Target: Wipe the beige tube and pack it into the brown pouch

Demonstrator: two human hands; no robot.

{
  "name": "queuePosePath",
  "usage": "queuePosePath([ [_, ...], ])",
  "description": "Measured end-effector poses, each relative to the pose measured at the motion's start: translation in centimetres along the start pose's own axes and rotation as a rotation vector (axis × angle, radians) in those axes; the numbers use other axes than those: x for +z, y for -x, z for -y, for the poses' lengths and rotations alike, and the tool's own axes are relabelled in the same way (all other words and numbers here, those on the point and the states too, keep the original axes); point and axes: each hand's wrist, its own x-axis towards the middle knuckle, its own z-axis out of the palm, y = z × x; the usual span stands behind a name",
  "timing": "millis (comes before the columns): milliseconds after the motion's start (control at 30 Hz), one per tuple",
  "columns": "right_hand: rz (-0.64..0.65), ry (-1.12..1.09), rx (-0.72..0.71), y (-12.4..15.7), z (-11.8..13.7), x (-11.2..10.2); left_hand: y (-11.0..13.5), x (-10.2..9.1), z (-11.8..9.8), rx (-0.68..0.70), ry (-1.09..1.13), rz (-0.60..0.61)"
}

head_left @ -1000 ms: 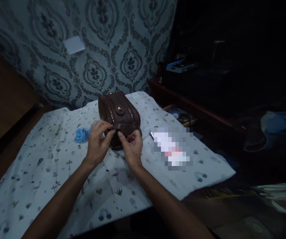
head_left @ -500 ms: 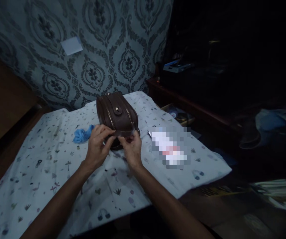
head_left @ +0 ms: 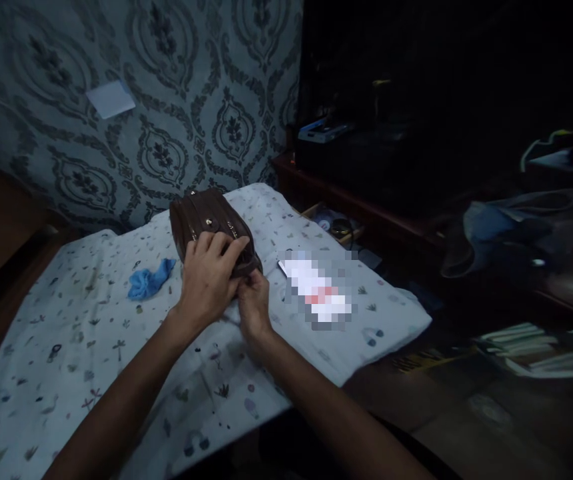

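Note:
A dark brown leather handbag [head_left: 215, 208] with gold zippers and metal studs lies on the patterned white cloth, its near end toward me. My left hand [head_left: 210, 277] is over that near end, its fingers bent across the top and its thumb lower down, gripping the bag. At the near right edge, my right hand [head_left: 255, 301] has its fingers pinched together on the bag; whether they hold a zipper pull or the leather is hidden. A crumpled blue cloth piece [head_left: 150, 279] rests left of the bag.
On the white cloth [head_left: 131, 380] to the right lies a lit phone [head_left: 319, 290], its screen blurred out. Behind stands a patterned wall [head_left: 196, 87]. An open drawer [head_left: 339, 225] with small items is at the right, beside dark furniture. Papers [head_left: 541, 350] lie lower right.
My left hand has moved from pinching the bag's near edge to lying across its top. My right hand has shifted lower along the near edge. The view has turned slightly right.

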Motion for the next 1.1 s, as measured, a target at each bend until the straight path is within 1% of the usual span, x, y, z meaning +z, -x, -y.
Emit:
queuePosePath([
  [67,-0.013,-0.003,0.018,0.0,-0.1,0.1,-0.8,0.4,0.1,-0.015,0.008,0.027],
  [133,-0.012,-0.013,0.051,0.1,-0.1,0.2,-1.4,0.7,0.6,-0.082,0.072,0.009],
  [233,-0.004,-0.107,0.117,0.4,0.2,0.3,-1.9,0.8,1.2,-0.171,0.221,-0.031],
  [333,-0.01,-0.197,0.203,0.5,0.6,0.4,-2.1,0.7,1.4,-0.208,0.344,-0.04],
  [467,-0.023,-0.191,0.285,0.1,0.8,0.5,-2.1,0.6,1.3,-0.235,0.43,-0.058],
  [600,-0.026,-0.178,0.283,-0.1,0.7,0.6,-1.9,0.7,1.1,-0.228,0.428,-0.067],
  [800,-0.045,-0.157,0.276,0.1,0.6,0.7,-1.0,1.0,0.5,-0.209,0.348,-0.1],
  [1100,-0.031,-0.186,0.237,0.2,0.6,0.7,0.0,1.6,0.3,-0.121,0.242,-0.125],
])
